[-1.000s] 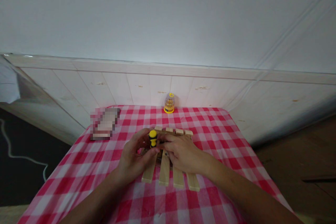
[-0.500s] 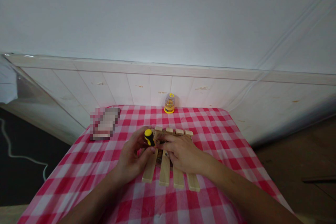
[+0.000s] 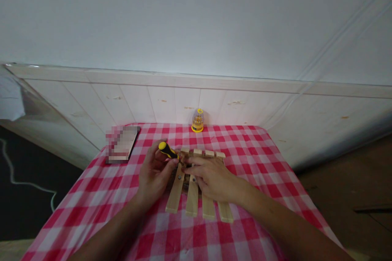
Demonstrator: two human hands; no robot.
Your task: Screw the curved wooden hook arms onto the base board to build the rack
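A small wooden slatted rack (image 3: 192,195) of several pale slats lies on a red and white checked tablecloth (image 3: 257,171). My left hand (image 3: 154,175) is closed round a short yellow and black screwdriver (image 3: 168,150), which leans to the left with its tip down at the leftmost slat's far end. My right hand (image 3: 211,177) rests flat on the slats, its fingers stretched toward the screwdriver's tip.
A yellow-based clear dome holding screwdriver bits (image 3: 197,121) stands at the table's far edge against a white panelled wall. A flat dark-edged object, blurred out (image 3: 121,144), lies at the far left of the table. Wooden floor shows on the right.
My left hand has tipped the screwdriver from nearly upright over to the left, and the handle has moved up and left. My right hand has stayed on the slats.
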